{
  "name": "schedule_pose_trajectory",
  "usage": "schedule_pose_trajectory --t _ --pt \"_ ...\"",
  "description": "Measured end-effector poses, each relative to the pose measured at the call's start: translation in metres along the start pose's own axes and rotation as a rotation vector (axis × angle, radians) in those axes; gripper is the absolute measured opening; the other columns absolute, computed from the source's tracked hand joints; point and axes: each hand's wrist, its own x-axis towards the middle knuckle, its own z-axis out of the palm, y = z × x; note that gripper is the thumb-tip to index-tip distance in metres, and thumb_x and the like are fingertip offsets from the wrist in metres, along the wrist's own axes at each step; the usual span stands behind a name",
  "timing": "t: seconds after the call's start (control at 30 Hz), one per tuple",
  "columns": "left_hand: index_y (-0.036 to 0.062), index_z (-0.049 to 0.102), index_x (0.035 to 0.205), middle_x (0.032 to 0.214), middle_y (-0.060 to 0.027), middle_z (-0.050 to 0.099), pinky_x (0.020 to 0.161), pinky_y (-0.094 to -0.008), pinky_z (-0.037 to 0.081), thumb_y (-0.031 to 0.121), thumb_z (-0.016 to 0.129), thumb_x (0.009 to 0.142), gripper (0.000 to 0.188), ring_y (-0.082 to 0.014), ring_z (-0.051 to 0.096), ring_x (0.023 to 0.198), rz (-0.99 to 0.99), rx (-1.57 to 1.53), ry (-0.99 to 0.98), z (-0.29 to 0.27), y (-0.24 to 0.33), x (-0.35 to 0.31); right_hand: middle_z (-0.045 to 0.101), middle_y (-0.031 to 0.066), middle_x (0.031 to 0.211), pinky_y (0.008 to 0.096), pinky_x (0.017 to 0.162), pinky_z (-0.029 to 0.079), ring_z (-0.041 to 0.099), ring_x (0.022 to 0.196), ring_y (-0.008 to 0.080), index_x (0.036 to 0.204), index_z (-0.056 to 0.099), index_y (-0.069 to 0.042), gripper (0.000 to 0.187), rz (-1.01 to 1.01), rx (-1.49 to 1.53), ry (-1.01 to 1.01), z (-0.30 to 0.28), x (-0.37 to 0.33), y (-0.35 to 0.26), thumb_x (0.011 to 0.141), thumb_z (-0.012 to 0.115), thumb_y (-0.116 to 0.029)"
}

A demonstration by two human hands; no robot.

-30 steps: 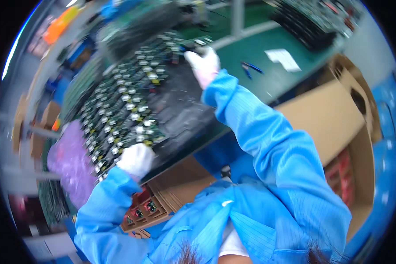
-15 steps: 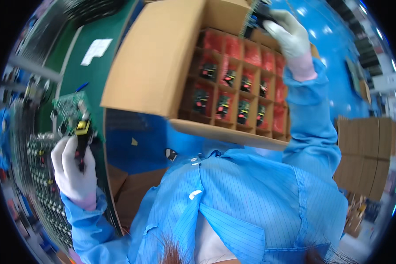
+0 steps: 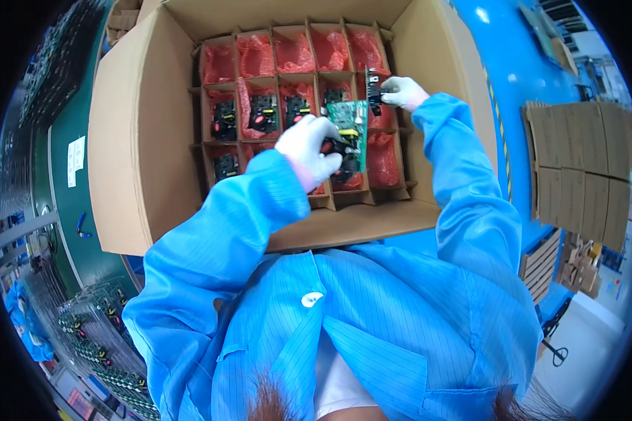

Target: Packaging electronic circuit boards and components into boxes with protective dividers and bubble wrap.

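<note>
Left hand [image 3: 307, 146] in a white glove, fingers closed round a green circuit board [image 3: 351, 133], held upright over the divided cardboard box [image 3: 140, 133]. Right hand [image 3: 400, 91], gloved too, just beyond and to the right of the left, pinching a second, darker circuit board [image 3: 372, 88] edge-on above the right column of cells. Both boards above the box, not yet down in any cell. Under the hands, cardboard dividers [image 3: 274, 78] forming rows of compartments, each lined with pink bags [image 3: 256, 55]. Left of the left hand, boards already seated [image 3: 263, 112] in several middle-row cells; far row showing only pink lining. Blue sleeves [image 3: 470, 210] running back from both hands toward the lower edge. Well left of the left hand, a green table [image 3: 63, 203] with a white paper sheet [image 3: 76, 160]. Well right of the right hand, stacked flat cardboard [image 3: 583, 168] on a blue floor [image 3: 519, 77].
</note>
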Motion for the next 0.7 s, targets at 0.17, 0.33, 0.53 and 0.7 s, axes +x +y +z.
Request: schedule_pose_trajectory --t 0.17,0.33,0.53,0.7 --pt "0.0054 0.052 0.09 0.092 -0.0172 0.051 0.071 -0.0404 0.046 0.013 0.056 0.063 0.029 -0.0369 0.053 0.079 -0.134 0.084 -0.369 0.075 -0.003 0.017 0.062 0.018 0.088 0.0388 0.07 0.048 0.058 0.079 0.0347 0.091 0.059 -0.003 0.029 0.073 -0.806 -0.073 0.041 0.023 0.005 0.064 0.057 -0.012" --pt "0.005 0.049 0.098 0.099 -0.0162 0.049 0.071 -0.041 0.047 0.011 0.06 0.065 0.035 -0.0362 0.054 0.081 -0.206 0.238 -0.633 0.126 0.011 0.03 0.061 0.0172 0.088 0.041 0.071 0.047 0.057 0.08 0.0373 0.087 0.058 -0.002 0.025 0.112 -1.041 -0.223 0.06 0.032 0.01 0.067 0.056 -0.017" --pt "0.0024 0.051 0.096 0.096 -0.0173 0.054 0.068 -0.0437 0.048 0.008 0.06 0.067 0.031 -0.0353 0.057 0.076 -0.383 0.259 -0.578 0.202 -0.008 0.044 0.061 0.0165 0.089 0.0414 0.071 0.046 0.057 0.081 0.037 0.093 0.055 -0.003 0.033 0.021 -0.913 -0.019 0.022 0.005 -0.056 0.076 0.052 -0.031" --pt "0.0017 0.056 0.091 0.089 -0.0169 0.057 0.062 -0.0436 0.047 0.008 0.057 0.069 0.023 -0.0329 0.058 0.072 -0.354 0.412 -0.489 0.257 -0.059 0.03 0.062 0.0124 0.087 0.0367 0.066 0.045 0.058 0.075 0.0307 0.105 0.053 -0.005 0.034 -0.183 -0.754 0.228 -0.003 -0.045 -0.11 0.08 0.053 -0.029"
